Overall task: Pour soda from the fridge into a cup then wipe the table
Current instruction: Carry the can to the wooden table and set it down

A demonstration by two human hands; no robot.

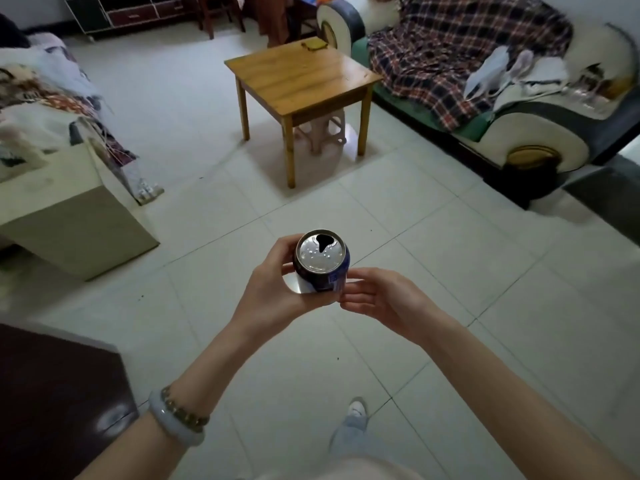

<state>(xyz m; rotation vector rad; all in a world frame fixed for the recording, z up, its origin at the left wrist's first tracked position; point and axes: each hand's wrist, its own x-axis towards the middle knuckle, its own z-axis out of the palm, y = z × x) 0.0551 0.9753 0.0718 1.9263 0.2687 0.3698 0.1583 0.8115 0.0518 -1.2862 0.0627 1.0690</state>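
A blue soda can point(322, 261) with a silver top is held upright in front of me, its mouth open and dark. My left hand point(277, 292) wraps around the can's left side and bottom. My right hand point(377, 299) rests against the can's lower right side, fingers loosely curled and touching it. A small wooden table point(301, 77) stands ahead on the tiled floor, with a small yellowish object point(314, 45) at its far edge. No cup is visible.
A plaid-covered sofa point(485, 74) lines the right side. A bed with bedding point(41, 109) and a beige box point(69, 209) sit at the left. A plastic stool point(322, 131) is under the table. A dark cabinet corner point(52, 393) is at lower left.
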